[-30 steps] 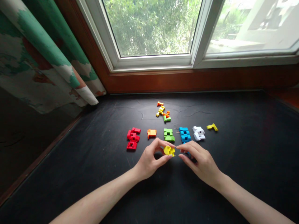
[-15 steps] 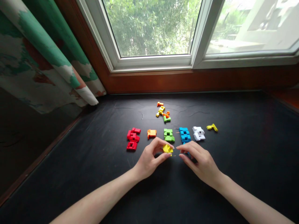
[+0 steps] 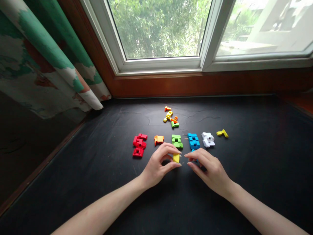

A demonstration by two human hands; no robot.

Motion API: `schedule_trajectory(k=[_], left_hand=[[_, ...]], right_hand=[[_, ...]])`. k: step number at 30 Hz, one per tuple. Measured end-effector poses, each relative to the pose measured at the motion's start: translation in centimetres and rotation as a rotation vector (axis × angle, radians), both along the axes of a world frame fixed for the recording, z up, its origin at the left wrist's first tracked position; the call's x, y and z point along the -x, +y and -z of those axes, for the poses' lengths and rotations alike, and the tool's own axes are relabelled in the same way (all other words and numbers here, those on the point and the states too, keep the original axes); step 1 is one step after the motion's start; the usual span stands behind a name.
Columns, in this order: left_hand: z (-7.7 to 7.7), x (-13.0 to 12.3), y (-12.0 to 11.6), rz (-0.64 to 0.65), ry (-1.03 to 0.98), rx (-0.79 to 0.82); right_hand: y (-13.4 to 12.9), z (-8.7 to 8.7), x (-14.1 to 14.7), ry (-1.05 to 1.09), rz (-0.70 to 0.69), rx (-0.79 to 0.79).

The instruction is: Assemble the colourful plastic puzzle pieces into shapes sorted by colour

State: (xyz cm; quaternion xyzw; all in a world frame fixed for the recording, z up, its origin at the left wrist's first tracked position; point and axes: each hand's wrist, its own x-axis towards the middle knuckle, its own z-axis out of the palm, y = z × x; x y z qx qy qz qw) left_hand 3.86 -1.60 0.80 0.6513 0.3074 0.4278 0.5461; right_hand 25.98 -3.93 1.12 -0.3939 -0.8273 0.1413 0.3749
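Yellow block (image 3: 176, 158) sitting in your left hand (image 3: 168, 159), just above the desk (image 3: 156, 205)

So you're pinching it between left thumb and fingers, while your right hand (image 3: 194, 160) is hovering just beside it, thumb and fingertips apart, and partly covering the blue pieces (image 3: 193, 141). Past your hands, the red pieces (image 3: 138, 153), orange piece (image 3: 159, 140), green pieces (image 3: 176, 141), blue pieces and white pieces (image 3: 208, 139) are sitting in a loose row, with a yellow piece (image 3: 222, 133) lying at the right end. Some small mixed pieces (image 3: 169, 114) are lying nearer the window (image 3: 158, 66).
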Motion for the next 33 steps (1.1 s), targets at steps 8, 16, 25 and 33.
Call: schedule_trajectory(k=[8,16,25,33], left_hand=[[0.04,-0.18,-0.12,-0.039,0.053,0.058],[-0.53,-0.33,-0.29,-0.038,0.048,0.149],[-0.07,-0.22,-0.19,0.032,0.079,0.173],[-0.02,-0.22,-0.17,0.045,0.046,0.151]], right_hand=[[-0.08,-0.23,0.07,0.029,-0.011,-0.010],[-0.08,-0.16,0.04,0.041,-0.075,-0.005],[0.02,-0.19,0.19,-0.007,-0.179,-0.006],[-0.05,-0.03,0.21,-0.004,-0.089,0.007]])
